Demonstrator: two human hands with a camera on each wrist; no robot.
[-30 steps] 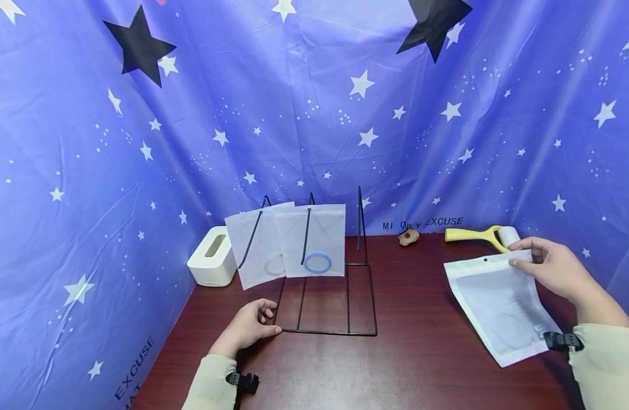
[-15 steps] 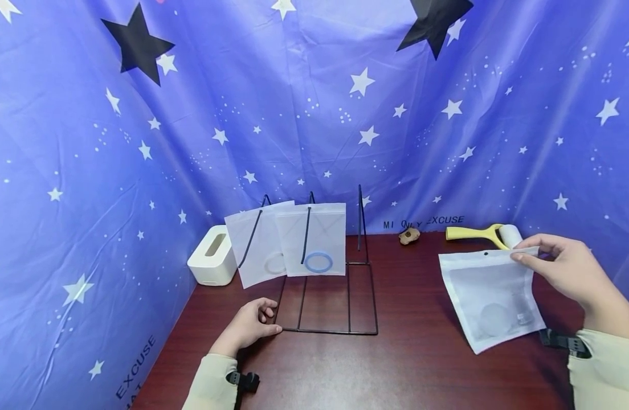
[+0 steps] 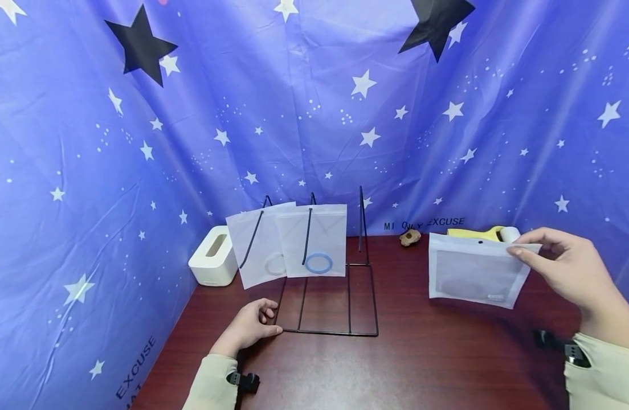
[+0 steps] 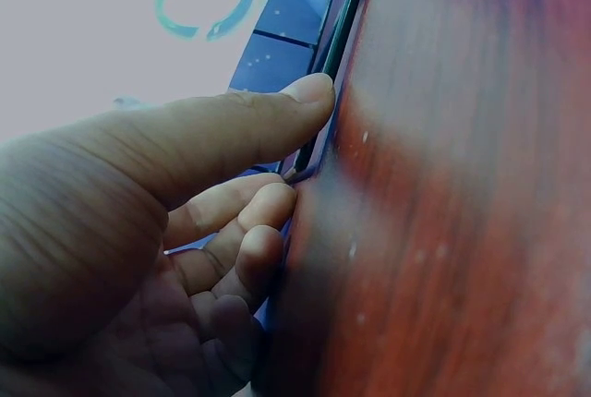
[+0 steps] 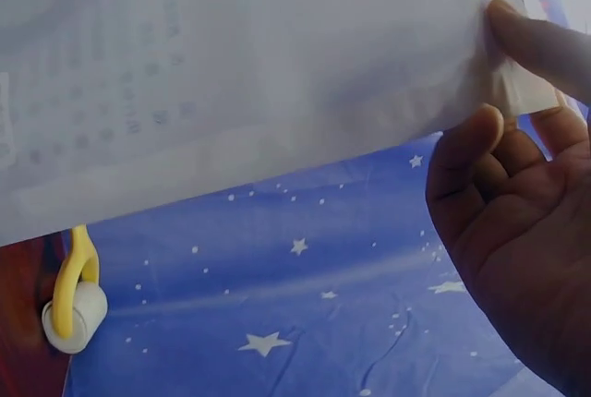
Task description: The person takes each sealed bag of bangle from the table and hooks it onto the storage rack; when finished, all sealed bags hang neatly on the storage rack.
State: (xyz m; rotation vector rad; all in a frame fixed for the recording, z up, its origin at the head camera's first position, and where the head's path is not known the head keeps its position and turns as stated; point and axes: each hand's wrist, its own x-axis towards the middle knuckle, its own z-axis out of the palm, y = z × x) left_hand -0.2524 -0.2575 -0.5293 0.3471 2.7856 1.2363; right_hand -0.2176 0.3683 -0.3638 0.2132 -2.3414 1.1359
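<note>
My left hand (image 3: 246, 329) grips the front left corner of a black wire display rack (image 3: 340, 332) on the table. In the left wrist view its thumb (image 4: 231, 134) presses on the bar, with curled fingers below. Two white translucent bags hang on the rack's left and middle prongs: one bag (image 3: 265, 242) shows a pale ring shape, the other bag (image 3: 329, 233) a blue ring. The right prong (image 3: 360, 222) holds nothing. At the right, my right hand (image 3: 576, 267) pinches a white-edged zip bag (image 3: 463, 276) by its top corner, off the table; a small punched hole shows near its top edge.
A white tissue box (image 3: 213, 259) stands left of the rack. At the back lie a small brown lump (image 3: 409, 237) and a yellow-handled lint roller (image 3: 470, 233), partly behind the lifted bag. A blue star-print curtain (image 3: 294, 114) encloses the dark red table (image 3: 396, 364).
The zip bag in my right hand has swung up and leftward; its lower edge has risen, and it now covers part of the lint roller. My left hand stays on the rack.
</note>
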